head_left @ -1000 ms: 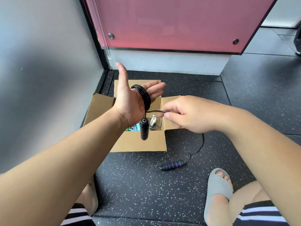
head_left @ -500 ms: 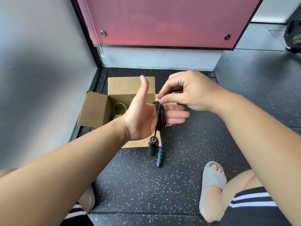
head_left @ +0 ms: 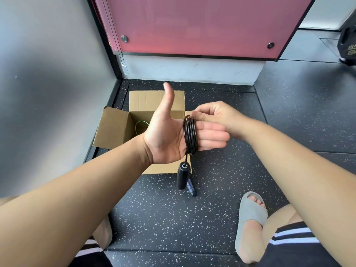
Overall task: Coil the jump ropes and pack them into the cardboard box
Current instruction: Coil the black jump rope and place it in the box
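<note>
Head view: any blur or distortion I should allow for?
Head view: wide-angle bend, the pink panel edges splay outward; soft grey smear over the wall at left; rope on the left hand is sharp; box interior is shadowed; right hand is clear.

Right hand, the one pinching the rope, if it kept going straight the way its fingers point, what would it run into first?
The right hand points leftward at the black rope coil wound around the left hand. It would meet that coil and the left hand's fingers at once; it seems already to be touching them.
</note>
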